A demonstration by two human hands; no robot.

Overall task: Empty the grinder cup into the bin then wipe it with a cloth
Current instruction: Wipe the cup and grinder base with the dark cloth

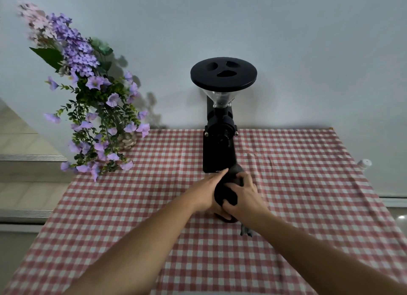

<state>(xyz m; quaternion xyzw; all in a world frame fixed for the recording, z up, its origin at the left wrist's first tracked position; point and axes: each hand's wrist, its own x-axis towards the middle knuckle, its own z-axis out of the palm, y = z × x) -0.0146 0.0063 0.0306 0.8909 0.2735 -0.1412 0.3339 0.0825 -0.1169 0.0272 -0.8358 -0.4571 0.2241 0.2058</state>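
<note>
Just in front of the grinder (219, 140), mid-surface (154, 239) | 2 hands on the grinder cup (224, 194): left hand (206, 192) steadies its side, right hand (243, 198) presses a grey cloth (246, 231) in | wiping looks underway | bin unseen.

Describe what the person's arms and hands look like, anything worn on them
Both forearms are bare with no sleeves in view. The left hand and right hand wear no gloves, and no watch, bracelet or ring shows on either wrist or the fingers visible.
</note>
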